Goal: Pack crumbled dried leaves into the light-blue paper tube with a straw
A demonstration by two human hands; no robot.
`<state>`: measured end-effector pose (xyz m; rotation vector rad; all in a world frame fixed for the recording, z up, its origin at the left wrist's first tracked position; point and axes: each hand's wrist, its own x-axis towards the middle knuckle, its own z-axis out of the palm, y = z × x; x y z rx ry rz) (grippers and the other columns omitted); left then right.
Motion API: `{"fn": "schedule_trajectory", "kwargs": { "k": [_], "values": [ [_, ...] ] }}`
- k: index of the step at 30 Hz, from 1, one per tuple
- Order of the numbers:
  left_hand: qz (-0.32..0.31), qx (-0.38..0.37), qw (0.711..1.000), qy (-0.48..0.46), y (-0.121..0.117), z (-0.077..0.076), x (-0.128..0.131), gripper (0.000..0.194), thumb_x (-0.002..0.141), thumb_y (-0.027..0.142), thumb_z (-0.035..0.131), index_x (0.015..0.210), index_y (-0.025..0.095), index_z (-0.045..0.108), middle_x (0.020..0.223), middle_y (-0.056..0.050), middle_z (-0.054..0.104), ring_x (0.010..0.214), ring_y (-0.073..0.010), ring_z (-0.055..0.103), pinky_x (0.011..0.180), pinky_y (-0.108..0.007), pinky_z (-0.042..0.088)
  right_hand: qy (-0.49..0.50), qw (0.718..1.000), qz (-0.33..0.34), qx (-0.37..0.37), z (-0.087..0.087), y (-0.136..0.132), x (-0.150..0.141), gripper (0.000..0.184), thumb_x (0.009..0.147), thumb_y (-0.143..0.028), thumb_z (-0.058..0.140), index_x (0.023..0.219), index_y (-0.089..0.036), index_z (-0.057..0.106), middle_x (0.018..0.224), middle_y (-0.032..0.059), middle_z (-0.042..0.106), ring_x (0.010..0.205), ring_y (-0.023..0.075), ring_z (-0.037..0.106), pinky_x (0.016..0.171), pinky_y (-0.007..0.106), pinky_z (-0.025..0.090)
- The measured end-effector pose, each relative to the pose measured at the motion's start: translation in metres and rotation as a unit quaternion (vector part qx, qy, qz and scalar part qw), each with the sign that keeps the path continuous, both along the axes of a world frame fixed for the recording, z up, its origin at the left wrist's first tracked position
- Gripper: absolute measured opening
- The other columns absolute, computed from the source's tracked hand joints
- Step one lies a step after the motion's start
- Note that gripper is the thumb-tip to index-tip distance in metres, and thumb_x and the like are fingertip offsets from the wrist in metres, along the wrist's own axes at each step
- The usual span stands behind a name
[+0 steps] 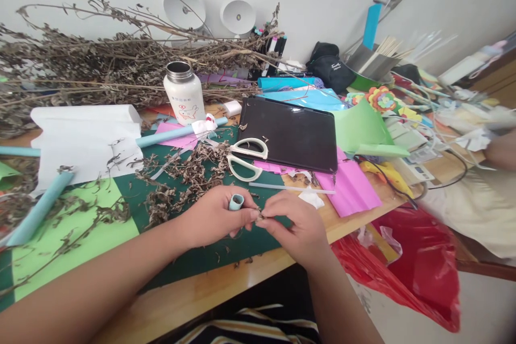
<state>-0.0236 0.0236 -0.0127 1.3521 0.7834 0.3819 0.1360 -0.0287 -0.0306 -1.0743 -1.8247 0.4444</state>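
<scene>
My left hand [220, 216] is closed around a short light-blue paper tube [236, 202], whose upper end is open and dark inside. Its thumb and forefinger meet the fingertips of my right hand [300, 226] over a small bit of dried leaf [259, 217]. My right hand pinches that bit. Beyond the left hand lies a heap of crumbled dried leaves [193, 174] on the green cutting mat [193, 260]. White-handled scissors [245, 176] rest just past my hands, their blades hidden under the leaves.
A black tablet [288, 131] and an uncapped white bottle [184, 94] stand behind the scissors. Long dried stalks [121, 59] span the back. At left are rolled white paper [86, 142] and a blue tube [42, 207]. A red plastic bag [423, 263] hangs by the right edge.
</scene>
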Motion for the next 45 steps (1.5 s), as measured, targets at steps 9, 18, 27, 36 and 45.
{"fn": "schedule_trajectory", "kwargs": {
  "k": [9, 18, 27, 36, 45],
  "values": [
    [0.016, 0.012, 0.999, 0.035, -0.004, 0.006, -0.001, 0.006, 0.066, 0.017, 0.048, 0.068, 0.014, 0.053, 0.046, 0.006, 0.046, 0.04, -0.0061, 0.042, 0.041, -0.017, 0.036, -0.124, 0.99, -0.069, -0.023, 0.008, -0.002, -0.002, 0.012, 0.075, -0.016, 0.052, 0.083, -0.02, 0.06, 0.072, 0.0009, 0.062, 0.069, 0.0117, 0.056, 0.063, 0.023, 0.045],
    [-0.03, 0.157, 0.984, 0.08, -0.011, -0.006, 0.005, 0.037, 0.073, 0.017, 0.043, 0.11, 0.018, 0.05, 0.061, 0.001, 0.055, 0.051, -0.0101, 0.05, 0.056, -0.023, 0.044, -0.12, 0.972, -0.181, 0.094, -0.02, 0.006, 0.001, 0.012, 0.073, -0.01, 0.05, 0.076, -0.019, 0.058, 0.069, 0.0043, 0.061, 0.068, 0.0173, 0.055, 0.062, 0.033, 0.043],
    [-0.066, 0.304, 0.949, -0.051, -0.032, -0.024, 0.02, 0.035, 0.079, 0.017, 0.044, 0.114, 0.017, 0.043, 0.109, -0.009, 0.053, 0.093, -0.017, 0.052, 0.082, -0.029, 0.041, 0.024, 0.999, -0.039, 0.006, 0.012, -0.011, 0.008, 0.013, 0.076, -0.012, 0.047, 0.08, -0.023, 0.052, 0.072, 0.0008, 0.054, 0.072, 0.0143, 0.052, 0.066, 0.032, 0.045],
    [-0.081, 0.302, 0.946, -0.08, -0.03, -0.03, 0.023, 0.021, 0.074, 0.008, 0.042, 0.092, 0.016, 0.05, 0.098, -0.004, 0.057, 0.093, -0.0154, 0.052, 0.082, -0.026, 0.041, -0.163, 0.983, 0.061, -0.054, 0.028, -0.021, 0.006, 0.015, 0.076, -0.01, 0.048, 0.084, -0.02, 0.055, 0.083, 0.0011, 0.059, 0.076, 0.0113, 0.052, 0.066, 0.025, 0.043],
    [-0.103, 0.284, 0.948, -0.097, -0.03, -0.03, 0.023, 0.033, 0.078, 0.011, 0.042, 0.11, 0.017, 0.046, 0.121, -0.006, 0.047, 0.111, -0.0178, 0.042, 0.096, -0.03, 0.032, -0.244, 0.967, 0.07, 0.0, 0.036, -0.023, 0.008, 0.012, 0.074, -0.008, 0.05, 0.072, -0.018, 0.056, 0.077, 0.0001, 0.062, 0.069, 0.0128, 0.05, 0.064, 0.028, 0.039]
  ]
}}
